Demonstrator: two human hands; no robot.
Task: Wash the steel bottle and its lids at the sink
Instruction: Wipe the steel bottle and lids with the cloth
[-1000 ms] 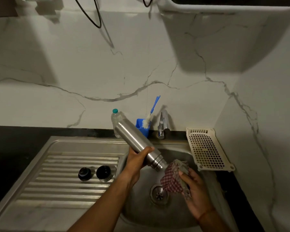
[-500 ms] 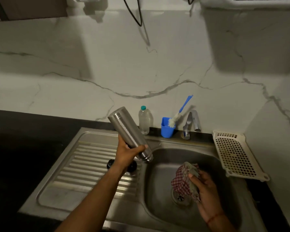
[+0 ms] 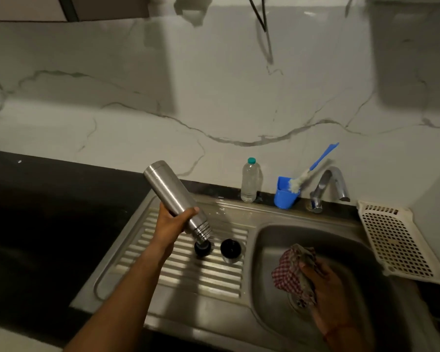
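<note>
A dark counter point(image 3: 48, 212) ran under a white marble wall point(image 3: 214, 97) veined in grey. The steel sink point(image 3: 264, 219) had a ribbed drainboard point(image 3: 188, 275) where 2 black lids point(image 3: 202, 248) sat near each other. The left hand point(image 3: 172, 226), fingers clamped on it, held the steel bottle point(image 3: 175, 200) tilted mouth-down over 1 lid. The right hand point(image 3: 325, 283), fingers closed on a checked cloth point(image 3: 290, 273), was in the basin. A tap point(image 3: 328, 185), blue cup point(image 3: 285, 193) and plastic bottle point(image 3: 249, 181) lined the back edge.
</note>
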